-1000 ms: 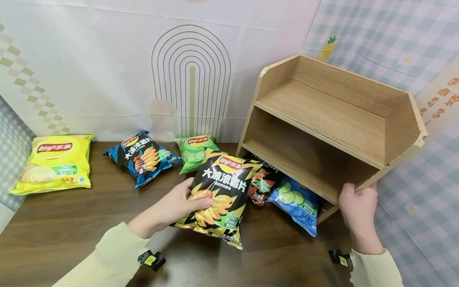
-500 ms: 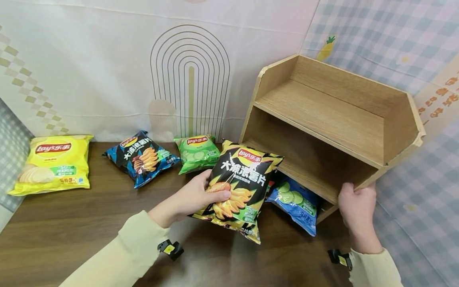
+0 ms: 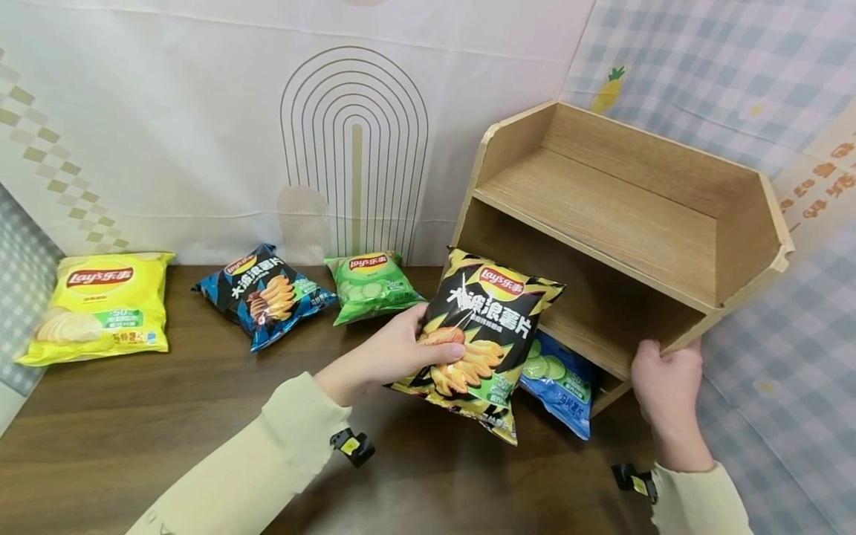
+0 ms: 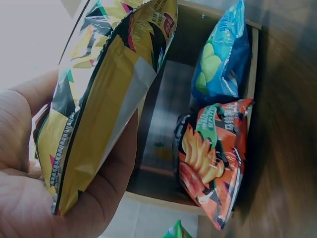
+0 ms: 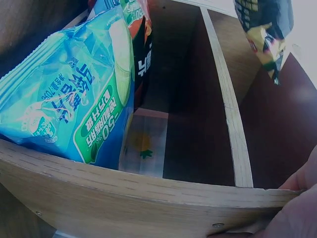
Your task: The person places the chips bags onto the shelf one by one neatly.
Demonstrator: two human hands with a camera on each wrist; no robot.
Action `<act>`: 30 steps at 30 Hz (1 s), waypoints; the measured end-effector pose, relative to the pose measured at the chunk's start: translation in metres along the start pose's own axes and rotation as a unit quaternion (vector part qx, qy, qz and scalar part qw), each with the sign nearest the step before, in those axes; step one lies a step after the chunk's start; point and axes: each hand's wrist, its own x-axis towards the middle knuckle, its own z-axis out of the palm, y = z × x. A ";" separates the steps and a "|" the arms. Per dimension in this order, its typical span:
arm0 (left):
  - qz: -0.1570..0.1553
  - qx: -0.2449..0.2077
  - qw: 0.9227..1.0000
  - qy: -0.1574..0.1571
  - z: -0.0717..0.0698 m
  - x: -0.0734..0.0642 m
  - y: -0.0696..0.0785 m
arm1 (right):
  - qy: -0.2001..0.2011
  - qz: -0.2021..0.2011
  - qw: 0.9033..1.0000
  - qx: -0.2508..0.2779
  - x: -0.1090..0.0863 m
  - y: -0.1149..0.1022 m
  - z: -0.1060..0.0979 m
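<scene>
My left hand (image 3: 394,353) pinches a black-and-yellow bag of potato chips (image 3: 481,338), thumb across its front. The bag is raised before the opening of a two-tier wooden shelf (image 3: 602,215). With my right hand (image 3: 669,383) I grip the lower edge of the shelf's right side panel; some fingers are hidden behind it. On the lowest level leans a blue chip bag (image 3: 562,390), partly covered by the held bag. Beside it, a red-and-black chip bag (image 4: 213,153) shows in the left wrist view but is hidden in the head view.
To the left on the brown table (image 3: 200,416) lie a yellow chip bag (image 3: 100,308), a blue-and-black one (image 3: 264,293) and a green one (image 3: 371,286). A patterned cloth wall (image 3: 200,148) stands close behind, with a checked one (image 3: 756,386) at the right.
My left hand has carried the black-and-yellow bag rightward and slightly up toward the shelf, now covering the red bag in the head view. The right hand stays on the side panel.
</scene>
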 end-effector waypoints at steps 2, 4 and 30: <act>-0.001 0.003 1.000 0.000 0.002 0.005 0.003 | -0.001 0.008 1.000 -0.004 0.000 0.000 0.000; 0.000 0.004 1.000 -0.002 0.004 0.009 0.005 | -0.005 0.016 1.000 -0.007 0.000 0.000 -0.001; -0.012 -0.039 0.997 -0.058 0.014 0.082 0.023 | -0.003 0.022 1.000 -0.012 0.001 0.002 -0.001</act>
